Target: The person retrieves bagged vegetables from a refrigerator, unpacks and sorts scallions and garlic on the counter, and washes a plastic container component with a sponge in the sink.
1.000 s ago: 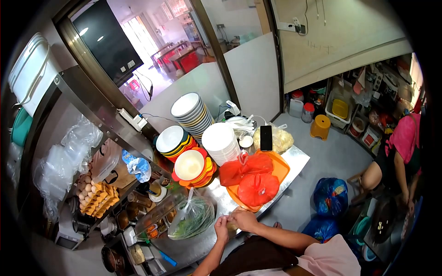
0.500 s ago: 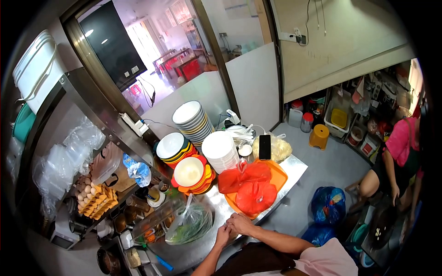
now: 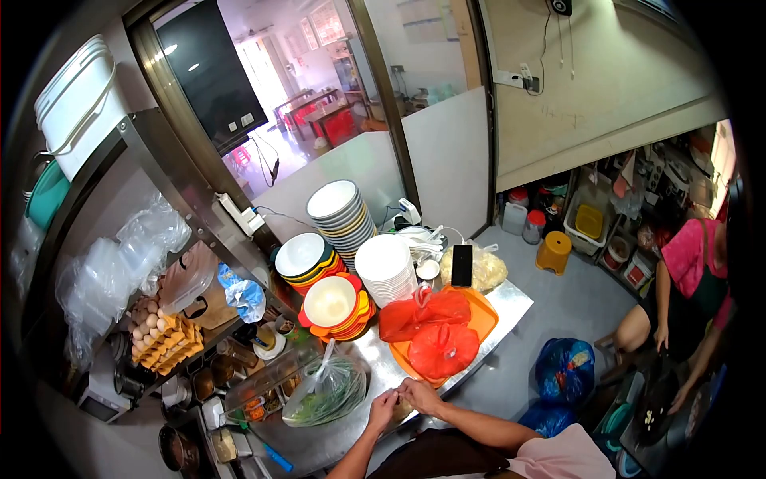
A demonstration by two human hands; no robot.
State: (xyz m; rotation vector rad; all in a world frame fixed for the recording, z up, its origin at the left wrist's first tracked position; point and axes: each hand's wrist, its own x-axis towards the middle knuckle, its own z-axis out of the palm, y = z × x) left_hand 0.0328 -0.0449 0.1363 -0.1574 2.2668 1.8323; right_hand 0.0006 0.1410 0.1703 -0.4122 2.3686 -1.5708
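Note:
My left hand (image 3: 383, 408) and my right hand (image 3: 420, 396) meet at the front edge of the steel table (image 3: 359, 437). The fingers of both are closed and pressed together. A small brownish thing shows just below them, too unclear to name. Beyond my right hand, two tied red plastic bags (image 3: 444, 351) lie on an orange tray (image 3: 483, 307). To the left of my left hand sits a clear plastic bag of green vegetables (image 3: 327, 396).
Stacked bowls (image 3: 328, 302), white bowls (image 3: 386, 267) and a phone (image 3: 462, 265) stand at the table's back. Egg trays (image 3: 167, 347) rest on the left shelf. Blue garbage bags (image 3: 565, 371) lie on the floor at right, near a seated person (image 3: 686, 271).
The view has shifted slightly. My hands have drawn a little apart at the wrists, with the fingertips still close. The seated person's far hand has come into view lower down.

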